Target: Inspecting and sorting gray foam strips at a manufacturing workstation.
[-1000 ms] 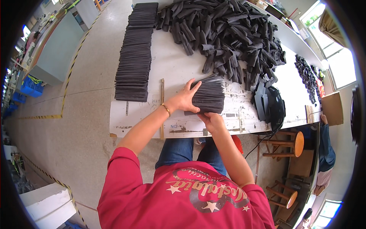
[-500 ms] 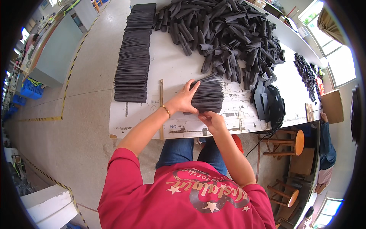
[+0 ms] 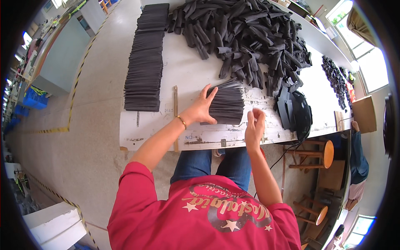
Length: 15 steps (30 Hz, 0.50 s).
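Observation:
A row of thin black fabric pieces stands packed on edge on the white table in front of me. My left hand rests against its left end, fingers spread toward the far side and thumb at the near corner. To the right of this row, my right hand is raised apart from it. Its fingers are loosely bent and show nothing between them. Along the table's left edge runs a longer row of similar black pieces. A large heap of loose, folded black pieces covers the far side.
A black bin-like container with flat black pieces stands to the right, a cable trailing from it. A wooden strip lies left of my hands on the worn white table. Wooden stools stand at right, where another person's sleeve shows.
My right hand has left the near edge of the row and moved to the right and up. My left hand stays against the row.

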{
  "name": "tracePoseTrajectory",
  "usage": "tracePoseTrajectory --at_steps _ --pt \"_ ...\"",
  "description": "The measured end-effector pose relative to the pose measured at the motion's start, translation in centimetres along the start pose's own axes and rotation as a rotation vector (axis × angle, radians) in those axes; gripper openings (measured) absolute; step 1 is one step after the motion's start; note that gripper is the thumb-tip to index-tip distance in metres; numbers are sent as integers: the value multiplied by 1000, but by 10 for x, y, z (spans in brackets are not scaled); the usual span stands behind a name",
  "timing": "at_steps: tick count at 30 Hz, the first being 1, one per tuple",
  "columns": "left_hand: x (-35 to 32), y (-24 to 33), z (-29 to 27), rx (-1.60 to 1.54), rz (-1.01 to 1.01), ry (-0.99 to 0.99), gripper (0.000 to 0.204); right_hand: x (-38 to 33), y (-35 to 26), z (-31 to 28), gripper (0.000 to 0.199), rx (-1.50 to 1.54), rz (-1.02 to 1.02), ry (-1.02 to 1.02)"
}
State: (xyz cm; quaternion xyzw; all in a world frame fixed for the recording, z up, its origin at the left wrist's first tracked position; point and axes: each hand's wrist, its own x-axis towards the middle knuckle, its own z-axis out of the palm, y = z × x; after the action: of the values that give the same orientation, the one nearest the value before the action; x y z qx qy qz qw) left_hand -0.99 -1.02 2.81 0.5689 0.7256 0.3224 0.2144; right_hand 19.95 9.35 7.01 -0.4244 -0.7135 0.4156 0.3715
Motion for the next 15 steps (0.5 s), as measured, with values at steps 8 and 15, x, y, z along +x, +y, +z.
tracePoseTrajectory --at_steps 8,15 --pt "0 3 2 -125 -15 -38 134 75 70 23 80 478 125 -396" --pt "-3 4 6 -171 -4 -21 136 71 59 39 83 481 133 -541"
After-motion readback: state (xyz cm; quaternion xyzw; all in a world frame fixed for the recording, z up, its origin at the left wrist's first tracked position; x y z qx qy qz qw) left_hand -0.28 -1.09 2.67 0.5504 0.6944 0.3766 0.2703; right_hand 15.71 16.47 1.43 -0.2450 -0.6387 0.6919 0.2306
